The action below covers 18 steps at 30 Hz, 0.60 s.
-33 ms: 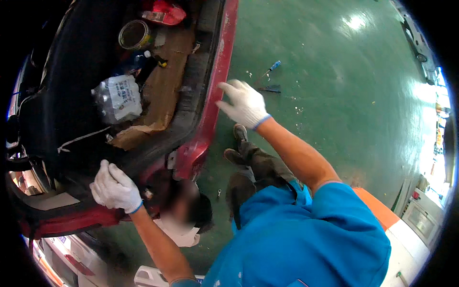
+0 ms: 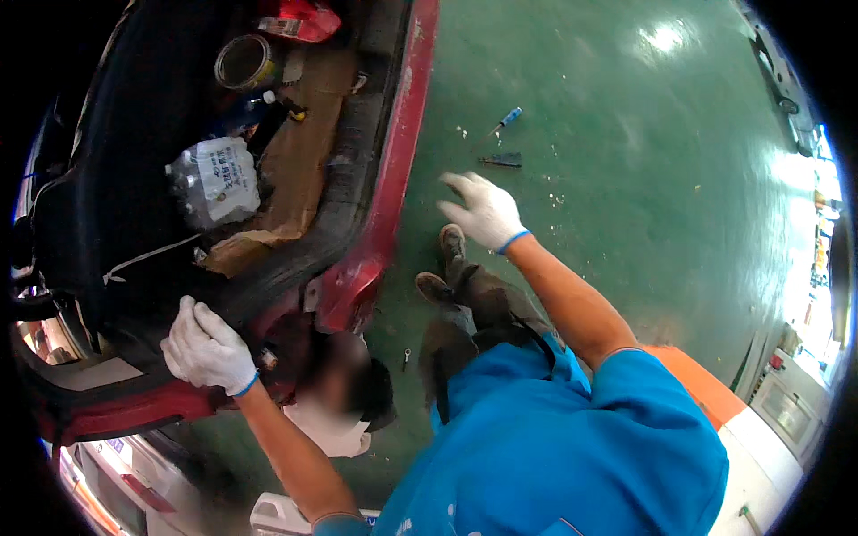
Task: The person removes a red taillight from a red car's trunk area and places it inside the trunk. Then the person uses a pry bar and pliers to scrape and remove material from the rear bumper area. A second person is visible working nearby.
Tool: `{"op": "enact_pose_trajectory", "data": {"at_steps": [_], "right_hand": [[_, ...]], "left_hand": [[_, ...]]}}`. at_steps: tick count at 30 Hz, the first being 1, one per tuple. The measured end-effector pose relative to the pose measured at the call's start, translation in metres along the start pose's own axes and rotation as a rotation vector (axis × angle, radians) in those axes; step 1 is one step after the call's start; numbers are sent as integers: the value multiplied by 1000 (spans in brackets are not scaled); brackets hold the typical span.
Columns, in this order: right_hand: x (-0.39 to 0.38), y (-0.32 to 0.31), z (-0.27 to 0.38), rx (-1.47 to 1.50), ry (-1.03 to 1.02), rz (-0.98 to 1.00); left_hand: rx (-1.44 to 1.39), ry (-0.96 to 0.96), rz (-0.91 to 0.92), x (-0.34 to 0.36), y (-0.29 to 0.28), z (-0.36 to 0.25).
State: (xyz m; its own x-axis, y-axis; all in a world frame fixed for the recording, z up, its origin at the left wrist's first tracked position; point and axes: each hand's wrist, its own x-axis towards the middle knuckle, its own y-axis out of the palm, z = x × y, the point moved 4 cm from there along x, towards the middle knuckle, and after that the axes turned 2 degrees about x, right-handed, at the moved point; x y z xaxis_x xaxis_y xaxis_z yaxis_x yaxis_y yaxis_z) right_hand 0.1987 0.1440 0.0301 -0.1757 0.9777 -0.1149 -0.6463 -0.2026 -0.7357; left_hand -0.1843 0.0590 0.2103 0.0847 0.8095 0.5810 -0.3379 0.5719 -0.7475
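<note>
The right hand [image 2: 485, 214] has drawn back from the red trunk rim [image 2: 405, 147] alongside, fingers parted, nothing visible in them; the left hand [image 2: 211, 350], bent, overlaps the rim's near corner, grip unclear. Looks like repositioning, calling for a fresh handhold.

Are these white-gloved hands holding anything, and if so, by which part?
The right hand holds nothing: it is open above the green floor. The left hand is near the red car's trunk edge; whether it holds anything cannot be told.

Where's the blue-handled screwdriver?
Head view, upper centre: the screwdriver lies on green floor, beyond the flat dark object, right of the red car's edge.
</note>
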Motion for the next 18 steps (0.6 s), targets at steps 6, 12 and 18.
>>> {"op": "enact_pose_trajectory", "data": {"at_steps": [6,12,18], "right_hand": [[-119,44,-262,-203,635,539],[-64,120,-449,-413,720,587],[51,240,-638,-620,475,435]], "left_hand": [[77,1,144,-7,8,8],[66,188,379,-11,14,13],[288,36,534,-5,57,1]]}}
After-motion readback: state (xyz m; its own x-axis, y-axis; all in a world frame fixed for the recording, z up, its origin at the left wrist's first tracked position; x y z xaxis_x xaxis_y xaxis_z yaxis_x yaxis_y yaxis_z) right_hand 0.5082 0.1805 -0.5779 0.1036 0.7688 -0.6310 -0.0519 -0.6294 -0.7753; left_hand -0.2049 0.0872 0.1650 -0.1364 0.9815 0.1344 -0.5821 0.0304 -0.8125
